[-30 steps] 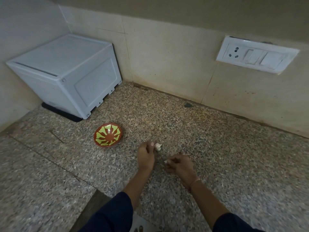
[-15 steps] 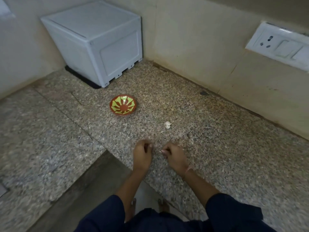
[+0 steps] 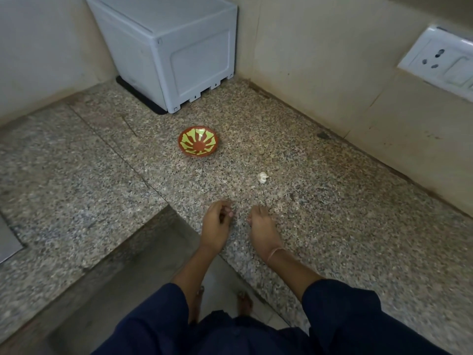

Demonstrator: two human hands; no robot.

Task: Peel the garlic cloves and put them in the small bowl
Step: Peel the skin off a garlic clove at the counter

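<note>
- You stand where the stone counter (image 3: 332, 213) cuts in around you, so its front edge is right under your wrists; I think a clove could roll off there
- Your left hand (image 3: 216, 224) is low over the counter with the fingers curled in and the tips close together; I cannot tell if it pinches a clove
- Your right hand (image 3: 262, 226) is curled too, with the fingers pointing down, and what it holds is hidden; the two hands are near each other but not touching
- A little past your hands, a small white piece of garlic (image 3: 262, 177) lies alone on the counter
- Farther on and to the left is the small bowl (image 3: 198, 144), red with yellow-green marks; I see no clove in it, so the job looks barely started
- The counter between your hands and the bowl is flat, with nothing in the way
- At the back, the white box (image 3: 174, 47) fills the corner, and the wall with the socket plate (image 3: 440, 60) shuts off the right
</note>
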